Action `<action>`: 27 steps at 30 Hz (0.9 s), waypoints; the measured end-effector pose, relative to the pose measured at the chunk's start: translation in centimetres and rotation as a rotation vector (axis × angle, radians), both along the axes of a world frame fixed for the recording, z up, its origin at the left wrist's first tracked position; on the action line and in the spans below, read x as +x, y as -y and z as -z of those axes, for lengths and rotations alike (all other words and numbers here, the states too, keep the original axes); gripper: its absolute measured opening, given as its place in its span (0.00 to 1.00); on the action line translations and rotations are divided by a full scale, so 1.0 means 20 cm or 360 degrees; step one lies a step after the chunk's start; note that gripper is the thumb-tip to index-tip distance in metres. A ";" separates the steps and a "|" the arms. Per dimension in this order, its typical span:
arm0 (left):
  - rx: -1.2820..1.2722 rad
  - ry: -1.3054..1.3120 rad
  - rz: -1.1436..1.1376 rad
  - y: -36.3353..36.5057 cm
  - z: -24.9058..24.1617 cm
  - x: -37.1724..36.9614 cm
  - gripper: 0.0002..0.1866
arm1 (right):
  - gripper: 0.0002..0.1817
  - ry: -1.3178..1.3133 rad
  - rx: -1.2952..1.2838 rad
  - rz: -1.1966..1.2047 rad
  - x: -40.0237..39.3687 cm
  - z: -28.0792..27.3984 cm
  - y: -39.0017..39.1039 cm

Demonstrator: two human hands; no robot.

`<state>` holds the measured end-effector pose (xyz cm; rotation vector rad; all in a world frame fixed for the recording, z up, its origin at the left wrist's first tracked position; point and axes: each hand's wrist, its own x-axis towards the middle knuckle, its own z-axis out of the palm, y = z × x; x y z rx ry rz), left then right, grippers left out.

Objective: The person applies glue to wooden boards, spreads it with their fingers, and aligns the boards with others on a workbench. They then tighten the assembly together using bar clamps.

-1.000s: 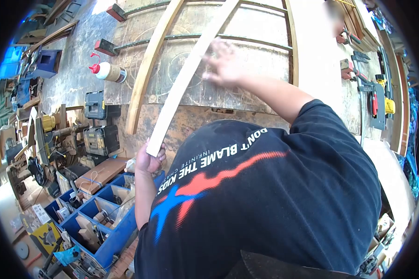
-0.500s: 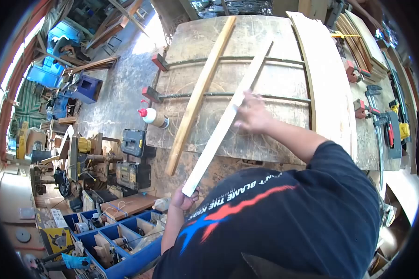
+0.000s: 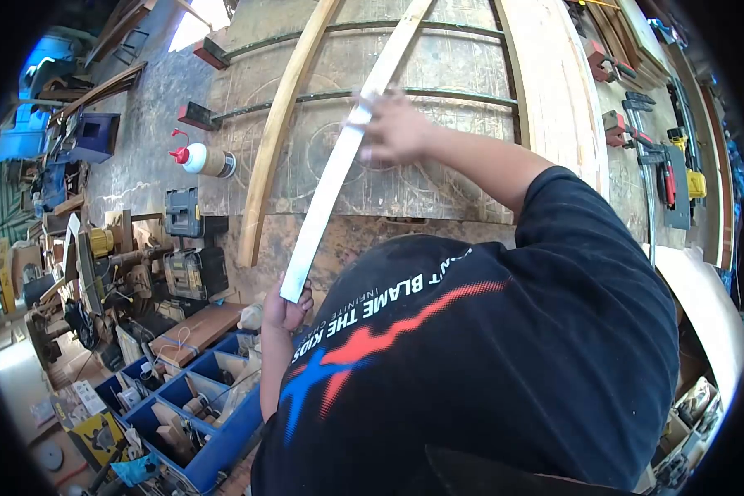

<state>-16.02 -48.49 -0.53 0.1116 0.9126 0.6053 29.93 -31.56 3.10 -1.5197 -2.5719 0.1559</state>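
Note:
A long pale wood strip [image 3: 332,178] slants across the workbench [image 3: 322,194], its near end past the bench edge. Around that near end my left hand [image 3: 288,306] is closed, with the fingers curled under the strip. My right hand [image 3: 395,128] is at the strip's middle, fingers spread and somewhat blurred, touching or just over its surface. To the left lies a second, yellower wood strip [image 3: 278,132], resting across two dark clamp bars [image 3: 306,97]. Wide pale boards [image 3: 554,91] lie along the right side of the bars.
A glue bottle with a red cap [image 3: 202,159] lies left of the strips. Red-ended clamps [image 3: 616,128] are at the right. Toolboxes [image 3: 194,273] and a blue compartment tray [image 3: 215,446] of wood pieces stand at the lower left.
The camera view has shifted, so the bench and strips appear higher and further left. My left hand still holds the strip's end; my right hand remains at its middle.

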 end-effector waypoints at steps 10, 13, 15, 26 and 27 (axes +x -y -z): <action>0.0093 0.0019 0.0006 0.00 0.01 -0.04 0.26 | 0.41 0.0260 -0.0247 0.0190 -0.02 -0.13 -0.02; 0.0083 -0.0047 0.0007 0.01 -0.01 -0.07 0.26 | 0.43 0.0198 -0.0077 0.0554 0.10 -0.07 -0.14; 0.0068 -0.0089 -0.0014 0.03 -0.02 -0.09 0.26 | 0.42 0.0291 0.0021 0.0416 0.06 -0.10 -0.09; 0.0015 -0.0205 -0.0043 0.06 0.04 -0.13 0.25 | 0.43 0.0145 -0.0254 0.0681 0.04 -0.12 -0.04; -0.0003 -0.0210 -0.0053 0.06 0.04 -0.14 0.25 | 0.43 0.0079 -0.0343 0.0422 0.01 -0.17 0.04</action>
